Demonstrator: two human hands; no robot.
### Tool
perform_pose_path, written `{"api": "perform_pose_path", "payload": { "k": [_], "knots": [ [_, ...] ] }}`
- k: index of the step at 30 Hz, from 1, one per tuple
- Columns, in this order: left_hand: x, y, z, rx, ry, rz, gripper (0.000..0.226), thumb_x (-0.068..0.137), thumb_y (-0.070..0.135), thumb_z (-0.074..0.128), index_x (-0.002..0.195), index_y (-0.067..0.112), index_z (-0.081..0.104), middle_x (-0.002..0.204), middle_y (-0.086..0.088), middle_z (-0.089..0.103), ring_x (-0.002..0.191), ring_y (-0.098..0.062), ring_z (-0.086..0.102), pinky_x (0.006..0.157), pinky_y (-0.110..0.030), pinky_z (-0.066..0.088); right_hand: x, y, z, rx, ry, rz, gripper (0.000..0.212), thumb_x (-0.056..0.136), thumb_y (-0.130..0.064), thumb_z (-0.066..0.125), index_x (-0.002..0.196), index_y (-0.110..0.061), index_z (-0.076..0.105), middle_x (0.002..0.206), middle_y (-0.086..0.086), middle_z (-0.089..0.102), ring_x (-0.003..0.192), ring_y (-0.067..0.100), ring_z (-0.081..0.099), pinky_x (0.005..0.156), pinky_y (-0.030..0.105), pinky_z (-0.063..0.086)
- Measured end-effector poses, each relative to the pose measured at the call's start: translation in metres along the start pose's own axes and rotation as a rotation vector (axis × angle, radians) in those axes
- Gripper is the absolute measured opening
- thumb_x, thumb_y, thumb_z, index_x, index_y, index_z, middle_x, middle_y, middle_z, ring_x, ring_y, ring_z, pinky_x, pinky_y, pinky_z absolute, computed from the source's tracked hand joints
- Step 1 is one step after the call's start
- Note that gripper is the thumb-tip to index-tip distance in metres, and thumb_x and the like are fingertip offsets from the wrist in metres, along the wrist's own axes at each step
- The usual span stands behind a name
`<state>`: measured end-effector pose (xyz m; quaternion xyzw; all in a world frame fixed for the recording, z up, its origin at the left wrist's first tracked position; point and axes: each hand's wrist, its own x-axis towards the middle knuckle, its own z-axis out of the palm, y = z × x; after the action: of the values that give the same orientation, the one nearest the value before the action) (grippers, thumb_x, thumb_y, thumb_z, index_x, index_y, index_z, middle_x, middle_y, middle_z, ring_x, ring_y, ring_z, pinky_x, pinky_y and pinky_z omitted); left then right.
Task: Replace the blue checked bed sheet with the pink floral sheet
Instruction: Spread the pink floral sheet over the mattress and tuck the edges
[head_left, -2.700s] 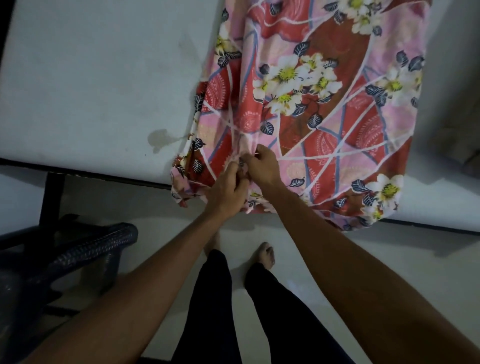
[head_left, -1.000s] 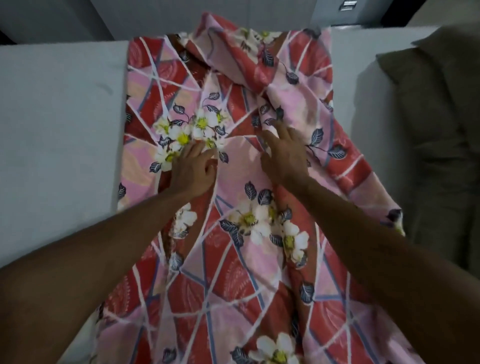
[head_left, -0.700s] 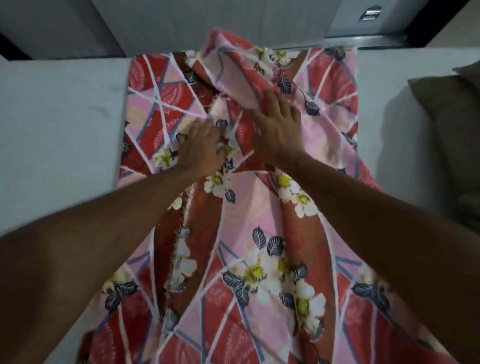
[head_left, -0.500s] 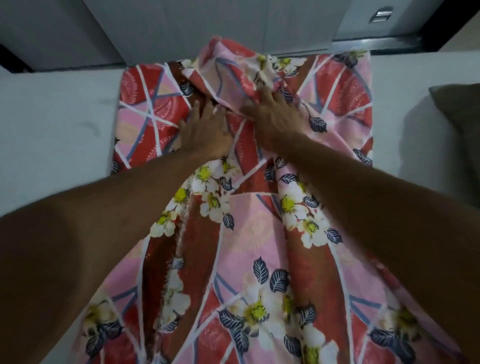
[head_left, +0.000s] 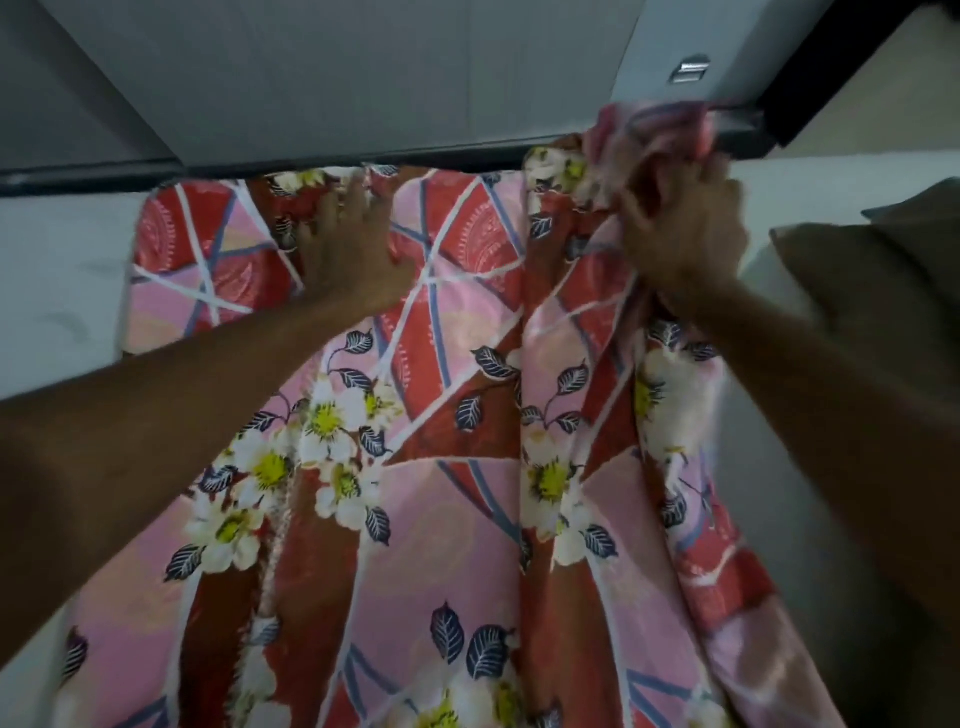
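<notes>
1. The pink floral sheet (head_left: 467, 493) lies lengthwise down the middle of the bed, folded narrower than the mattress (head_left: 62, 270), whose bare pale surface shows on the left and right of it.
2. The sheet's far end reaches the far edge of the mattress, just beside a dark rail (head_left: 88, 176) below a grey panel (head_left: 363, 78).
3. The left hand (head_left: 348, 249) lies flat on the sheet near that far edge, fingers straight and spread, palm pressing the cloth down onto the mattress.
4. The right hand (head_left: 680, 234) has its fingers curled round a bunched wad of the sheet at the far right corner (the wad is blurred), and holds it raised above the mattress, level with the rail.
5. Long creases run down the sheet from the right hand's grip toward the near end.
6. A brown cushion (head_left: 857, 291) lies on the mattress to the right, near the right forearm and apart from the sheet.
</notes>
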<state>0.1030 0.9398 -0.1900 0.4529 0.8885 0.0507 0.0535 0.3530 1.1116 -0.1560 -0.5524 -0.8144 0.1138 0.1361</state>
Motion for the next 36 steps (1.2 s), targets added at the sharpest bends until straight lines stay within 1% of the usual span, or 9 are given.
{"api": "perform_pose_path", "payload": {
  "k": [3,8,13,16,18,20,25,31,36],
  "knots": [
    [-0.014,0.048,0.015,-0.094,-0.204,0.179,0.085,0.087,0.060,0.059,0.157,0.039,0.015,0.168,-0.003,-0.002,0.153,-0.033,-0.005,0.120,-0.063,0.004,-0.036,-0.054,0.031,-0.085,-0.154,-0.212,0.086,0.082,-0.068,0.059,0.149,-0.024,0.029,0.148,0.011,0.036,0.131,0.036,0.039,0.101,0.058,0.044],
    [-0.004,0.069,0.036,-0.136,-0.385,0.013,0.110,0.072,0.085,0.056,0.154,0.048,-0.007,0.163,0.003,-0.026,0.149,-0.033,-0.026,0.113,-0.070,-0.007,-0.020,-0.025,0.043,-0.161,-0.284,-0.342,0.049,0.094,-0.035,0.063,0.137,-0.015,0.053,0.139,0.014,0.047,0.110,0.038,0.060,0.087,0.044,0.052],
    [0.002,0.068,0.038,-0.147,-0.406,0.009,0.112,0.070,0.088,0.054,0.153,0.048,-0.010,0.163,0.003,-0.026,0.149,-0.035,-0.025,0.113,-0.073,-0.005,0.025,0.098,-0.047,-0.448,-0.182,-0.047,0.039,0.102,-0.019,0.051,0.136,-0.001,0.052,0.134,0.023,0.045,0.114,0.047,0.054,0.092,0.051,0.048],
    [-0.004,0.084,0.042,-0.031,-0.321,-0.052,0.098,0.082,0.078,0.053,0.156,0.044,-0.002,0.167,-0.001,-0.015,0.151,-0.039,-0.015,0.113,-0.073,-0.006,0.027,0.130,-0.071,-0.538,-0.243,0.072,0.053,0.095,-0.022,0.062,0.145,-0.009,0.047,0.154,0.022,0.029,0.131,0.049,0.044,0.102,0.056,0.046],
    [-0.021,0.104,0.042,-0.029,-0.148,-0.028,0.077,0.091,0.049,0.058,0.156,0.037,0.017,0.167,-0.006,0.007,0.152,-0.040,0.001,0.114,-0.073,0.000,0.016,0.114,-0.067,-0.496,-0.346,0.043,0.098,0.079,-0.037,0.081,0.157,-0.023,0.024,0.159,0.025,0.018,0.138,0.052,0.032,0.104,0.063,0.041],
    [-0.055,0.124,0.045,-0.133,0.005,0.125,0.062,0.092,0.027,0.055,0.151,0.029,0.034,0.160,-0.010,0.027,0.149,-0.036,0.017,0.115,-0.070,0.009,-0.006,0.089,-0.058,-0.477,-0.298,-0.025,0.110,0.075,-0.057,0.078,0.159,-0.033,0.011,0.164,0.020,0.008,0.146,0.054,0.014,0.109,0.070,0.027],
    [-0.196,0.146,0.072,-0.223,0.023,0.361,0.053,0.098,0.049,0.043,0.145,0.024,0.047,0.156,-0.008,0.039,0.144,-0.035,0.033,0.115,-0.065,0.019,-0.105,0.063,-0.039,-0.309,-0.213,-0.066,0.069,0.086,-0.035,0.063,0.149,-0.030,0.034,0.164,0.010,0.017,0.145,0.040,0.024,0.109,0.062,0.030],
    [-0.362,0.147,0.084,-0.214,-0.112,0.452,0.061,0.087,0.051,0.054,0.143,0.027,0.050,0.161,-0.008,0.031,0.151,-0.033,0.021,0.119,-0.063,0.009,-0.274,0.106,-0.063,-0.138,-0.169,0.062,0.050,0.090,-0.036,0.054,0.139,-0.028,0.046,0.153,0.010,0.036,0.134,0.035,0.037,0.102,0.057,0.042],
    [-0.441,0.141,0.084,-0.188,-0.164,0.473,0.075,0.079,0.045,0.055,0.149,0.020,0.044,0.161,-0.007,0.031,0.149,-0.031,0.026,0.116,-0.064,0.018,-0.414,0.109,-0.080,-0.058,-0.264,-0.352,0.046,0.080,-0.037,0.063,0.126,-0.026,0.063,0.144,0.002,0.052,0.128,0.031,0.046,0.098,0.048,0.042]
  ]
}}
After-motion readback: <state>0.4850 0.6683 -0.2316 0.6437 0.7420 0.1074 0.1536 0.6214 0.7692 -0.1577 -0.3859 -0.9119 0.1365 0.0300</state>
